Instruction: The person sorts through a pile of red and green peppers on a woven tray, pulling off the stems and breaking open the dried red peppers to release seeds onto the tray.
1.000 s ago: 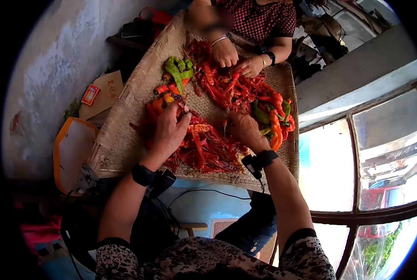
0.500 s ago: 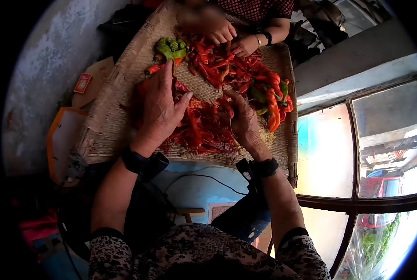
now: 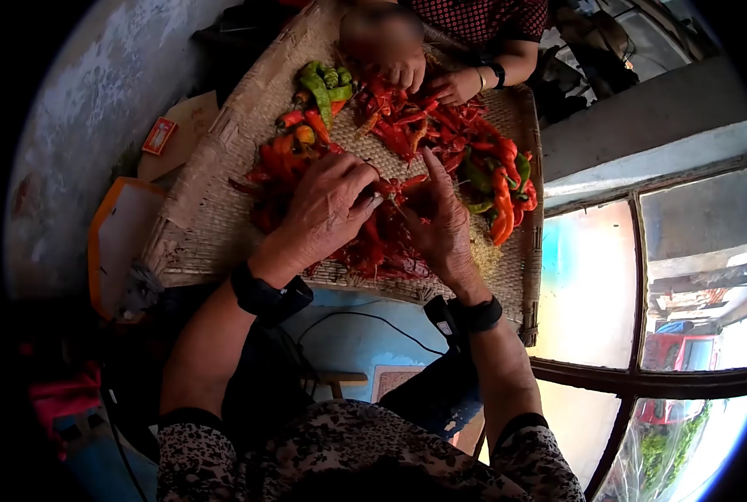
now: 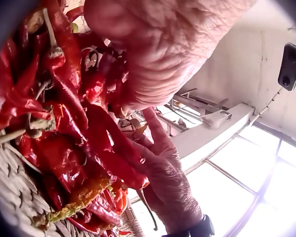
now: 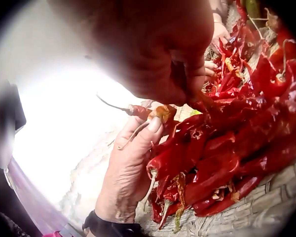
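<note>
My left hand (image 3: 327, 209) is over the near pile of dried red peppers (image 3: 390, 251), fingers curled. In the right wrist view, its thumb and fingers (image 5: 126, 168) pinch a small orange-red pepper (image 5: 160, 114) with thin stems. Just right of it, my right hand (image 3: 444, 230) has its index finger raised and a dark red pepper (image 3: 419, 201) against its palm, partly hidden. The left wrist view shows my right hand (image 4: 167, 182) behind a hanging red pepper (image 4: 121, 165).
The woven tray (image 3: 189, 201) also holds green peppers (image 3: 316, 84) at the back left and orange and green ones (image 3: 503, 201) at the right. Another person's hands (image 3: 455, 85) work in the far red pile. A window (image 3: 582, 284) stands at the right.
My left hand has moved right, toward my right hand, and its spread fingers have curled in. My right index finger has lifted and straightened.
</note>
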